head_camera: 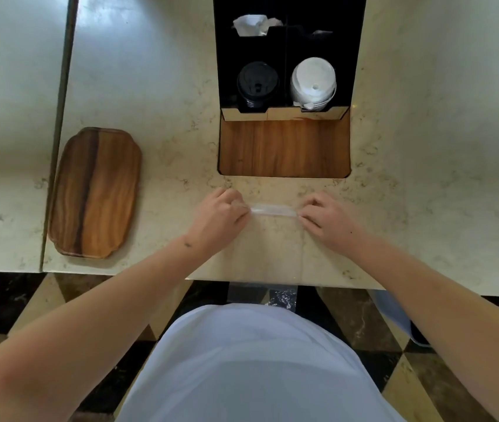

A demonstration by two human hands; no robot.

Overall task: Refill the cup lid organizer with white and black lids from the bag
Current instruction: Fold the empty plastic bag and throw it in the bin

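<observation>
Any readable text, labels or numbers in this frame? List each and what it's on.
None readable.
Black plastic cup lid stack: embossed marks on top, too blurred to read.
White plastic cup lid stack: no print visible.
Clear folded plastic bag, pinched by left hand and right hand: no print visible.

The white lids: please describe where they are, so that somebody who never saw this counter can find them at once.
Find the black organizer standing at the far side of the counter, behind a wooden inset. Its front row has two compartments side by side, and the white lids are stacked in the right one. The stack next to them, on the left, is black lids.
</observation>
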